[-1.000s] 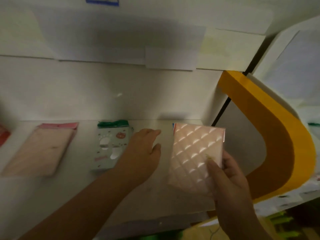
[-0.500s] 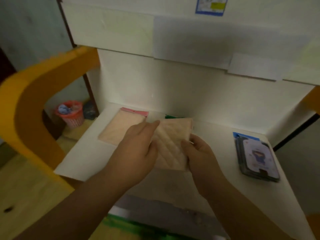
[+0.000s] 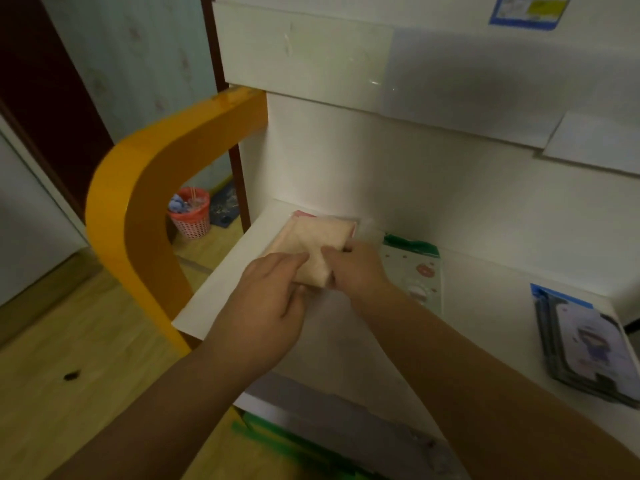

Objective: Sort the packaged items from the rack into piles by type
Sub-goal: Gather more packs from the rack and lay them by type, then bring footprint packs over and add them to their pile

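Pink quilted packet (image 3: 311,247) now down on matching pink pile, carried over from right; both hands (image 3: 304,289) pinching it; type matched.

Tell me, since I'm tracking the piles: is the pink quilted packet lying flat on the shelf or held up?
Lying flat on the pink pile, with the left hand and right hand on its near edge.

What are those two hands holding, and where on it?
Both hold the pink quilted packet at its near end: the left hand at the near-left corner, the right hand along the near-right edge. It sits over the pink pile.
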The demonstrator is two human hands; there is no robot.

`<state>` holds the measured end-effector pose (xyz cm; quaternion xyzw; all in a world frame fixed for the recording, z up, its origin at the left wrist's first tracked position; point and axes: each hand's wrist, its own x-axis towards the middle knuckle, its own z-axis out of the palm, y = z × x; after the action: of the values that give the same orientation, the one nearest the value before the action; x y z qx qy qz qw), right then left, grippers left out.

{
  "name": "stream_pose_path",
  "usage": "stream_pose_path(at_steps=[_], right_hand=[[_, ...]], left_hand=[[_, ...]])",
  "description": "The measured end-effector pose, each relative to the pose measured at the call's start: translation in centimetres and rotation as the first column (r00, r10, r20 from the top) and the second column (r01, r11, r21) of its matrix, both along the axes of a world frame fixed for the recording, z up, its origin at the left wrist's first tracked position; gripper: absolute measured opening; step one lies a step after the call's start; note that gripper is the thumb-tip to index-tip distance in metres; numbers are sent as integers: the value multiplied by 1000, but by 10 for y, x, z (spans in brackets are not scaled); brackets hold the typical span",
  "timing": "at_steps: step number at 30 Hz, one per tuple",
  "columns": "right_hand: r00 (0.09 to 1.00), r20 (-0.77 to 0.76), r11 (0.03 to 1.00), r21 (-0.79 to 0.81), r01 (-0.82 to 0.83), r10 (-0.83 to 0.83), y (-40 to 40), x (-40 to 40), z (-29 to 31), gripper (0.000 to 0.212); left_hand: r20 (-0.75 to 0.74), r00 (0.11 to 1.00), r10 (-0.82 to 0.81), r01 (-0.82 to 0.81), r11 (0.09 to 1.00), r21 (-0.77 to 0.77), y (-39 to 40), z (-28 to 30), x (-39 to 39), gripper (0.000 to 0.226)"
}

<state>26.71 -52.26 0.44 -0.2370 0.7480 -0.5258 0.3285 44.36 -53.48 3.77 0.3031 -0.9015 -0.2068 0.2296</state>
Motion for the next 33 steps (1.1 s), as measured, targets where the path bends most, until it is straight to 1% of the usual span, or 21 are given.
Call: stream_pose_path(at_steps=[5, 9, 13, 15, 17, 18, 20, 21, 23, 25, 27, 30, 33], right_hand=[[983, -159, 985, 158, -61, 86, -5, 2, -2, 29], [975, -180, 974, 210, -90, 128, -8, 3, -3, 29], [963, -209, 961, 250, -116, 171, -20, -4, -15, 46], [957, -233, 960, 256, -112, 174, -16, -2, -5, 52], [934, -328, 964, 261, -52, 139, -1, 1, 14, 63], [924, -365, 969, 245, -20, 111, 8, 0, 21, 62], [904, -422, 985, 172, 8, 66, 31, -2, 34, 53], [890, -452, 990, 143, 11, 56, 44, -5, 43, 55], [864, -499, 990, 139, 5, 66, 74, -12, 57, 63], [825, -560, 990, 139, 9, 71, 107, -21, 68, 61], [757, -652, 989, 136, 54, 48, 140, -29, 76, 52], [592, -806, 984, 111, 142, 5, 188, -37, 89, 43], [463, -885, 970, 65, 234, -52, 232, -41, 105, 43]], left_hand=[[2, 1000, 10, -10, 1000, 6, -7, 1, -1, 49], [15, 1000, 2, -3, 1000, 10, -7, 4, -6, 50], [8, 1000, -26, 26, 1000, -4, -6, 7, -10, 46], [0, 999, -45, 45, 999, -15, -5, 10, -12, 42], [-11, 998, -65, 65, 998, -19, -3, 13, -15, 42], [-15, 997, -75, 75, 997, -28, -2, 14, -18, 43], [-16, 995, -94, 94, 995, -47, 0, 18, -27, 43], [-20, 994, -104, 103, 994, -48, 3, 20, -34, 43], [-36, 992, -118, 116, 992, -52, 12, 27, -50, 46], [-68, 989, -132, 128, 990, -57, 27, 35, -68, 47], [-97, 983, -158, 152, 986, -72, 43, 43, -83, 49], [-117, 965, -236, 227, 970, -83, 64, 54, -100, 51], [-140, 944, -299, 284, 951, -117, 89, 66, -119, 50]])
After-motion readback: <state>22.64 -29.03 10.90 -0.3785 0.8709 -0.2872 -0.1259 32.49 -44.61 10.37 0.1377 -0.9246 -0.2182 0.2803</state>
